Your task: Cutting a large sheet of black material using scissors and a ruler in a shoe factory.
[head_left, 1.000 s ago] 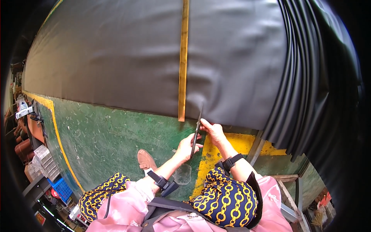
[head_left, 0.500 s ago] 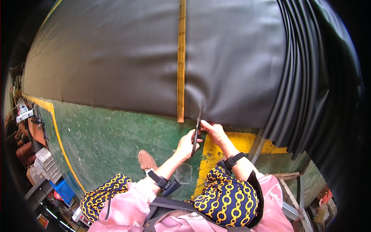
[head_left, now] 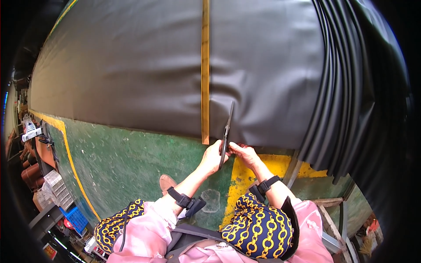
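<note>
Left grip [head_left: 212,156] clasps scissors [head_left: 226,133], right grip [head_left: 245,155] pinches black sheet [head_left: 153,74] at edge above floor [head_left: 131,160].

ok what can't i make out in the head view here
In the head view:
Yellowish strip: far end cut off by the top edge.
Scissors: lower blade not visible, apparently under the black sheet.
Left hand: its exact grip, hidden by its own back.
Right hand: whether it pinches the sheet, too small to tell.

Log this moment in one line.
left hand: holds scissors; right hand: at edge of black sheet; scissors: blade over sheet; yellow strip: on sheet
</note>
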`<control>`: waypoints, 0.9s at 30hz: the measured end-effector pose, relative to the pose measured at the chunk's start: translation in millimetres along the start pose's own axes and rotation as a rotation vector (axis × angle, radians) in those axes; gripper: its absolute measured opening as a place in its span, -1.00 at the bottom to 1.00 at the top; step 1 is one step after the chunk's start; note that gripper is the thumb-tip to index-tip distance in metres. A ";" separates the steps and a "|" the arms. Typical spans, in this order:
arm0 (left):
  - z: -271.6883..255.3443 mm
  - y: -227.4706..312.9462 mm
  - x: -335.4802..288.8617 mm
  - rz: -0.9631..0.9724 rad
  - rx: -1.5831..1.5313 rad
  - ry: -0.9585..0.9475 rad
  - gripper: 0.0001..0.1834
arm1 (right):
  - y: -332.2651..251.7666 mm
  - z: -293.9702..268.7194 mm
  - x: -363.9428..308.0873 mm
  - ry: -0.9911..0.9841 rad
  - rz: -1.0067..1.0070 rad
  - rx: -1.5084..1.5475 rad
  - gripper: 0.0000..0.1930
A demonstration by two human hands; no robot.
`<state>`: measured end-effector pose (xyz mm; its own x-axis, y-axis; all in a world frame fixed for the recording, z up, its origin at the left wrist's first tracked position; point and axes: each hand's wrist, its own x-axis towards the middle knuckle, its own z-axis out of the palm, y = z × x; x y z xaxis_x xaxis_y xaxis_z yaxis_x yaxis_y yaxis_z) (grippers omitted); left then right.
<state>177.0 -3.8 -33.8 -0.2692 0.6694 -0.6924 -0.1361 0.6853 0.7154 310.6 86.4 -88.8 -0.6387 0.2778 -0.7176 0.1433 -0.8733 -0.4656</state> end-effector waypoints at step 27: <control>-20.6 72.7 61.8 -0.139 -0.078 0.076 -0.62 | -9.1 0.1 4.9 -0.161 0.047 -0.074 -0.82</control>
<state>130.8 81.5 -22.6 -0.3132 0.5443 -0.7782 -0.2496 0.7434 0.6205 306.1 95.6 -88.0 -0.7420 0.1648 -0.6499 0.2274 -0.8500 -0.4752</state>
